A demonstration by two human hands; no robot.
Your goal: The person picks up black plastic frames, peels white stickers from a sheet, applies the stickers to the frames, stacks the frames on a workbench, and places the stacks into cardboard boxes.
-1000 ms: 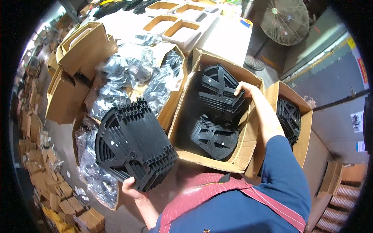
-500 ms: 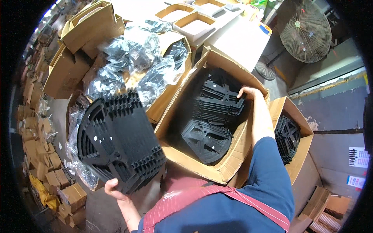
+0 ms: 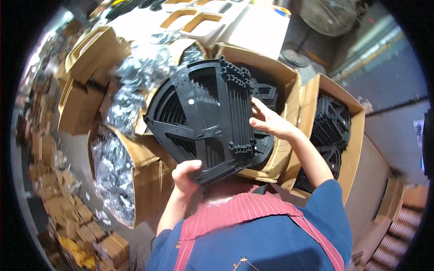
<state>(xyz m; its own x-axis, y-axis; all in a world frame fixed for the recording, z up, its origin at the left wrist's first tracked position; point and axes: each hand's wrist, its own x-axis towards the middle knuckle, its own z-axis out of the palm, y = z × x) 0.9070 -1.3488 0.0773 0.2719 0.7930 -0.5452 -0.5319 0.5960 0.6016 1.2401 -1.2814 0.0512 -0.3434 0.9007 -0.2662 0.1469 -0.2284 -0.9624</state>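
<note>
A stack of black plastic fan-shaped frames (image 3: 205, 122) is raised over the near left part of an open carton, tilted, its toothed edges to the right. My left hand (image 3: 186, 176) grips the stack's lower corner, thumb over the near face. My right hand (image 3: 271, 123) is bent against the stack's right side, thumb and fingers on the layered edges; some fingertips are hidden. Behind the stack, the cardboard carton (image 3: 291, 101) holds more black frames (image 3: 266, 92), mostly covered from view.
To the right, another carton (image 3: 357, 131) holds black frames. On the left stand cartons (image 3: 151, 178) with clear plastic bags (image 3: 113, 176) of parts. A white table (image 3: 257, 34) with trays lies at the far side, a standing fan (image 3: 327, 16) at the far right.
The stack has moved right, from the left side to in front of the carton, and turned. My right hand has come up out of the carton onto the stack's side.
</note>
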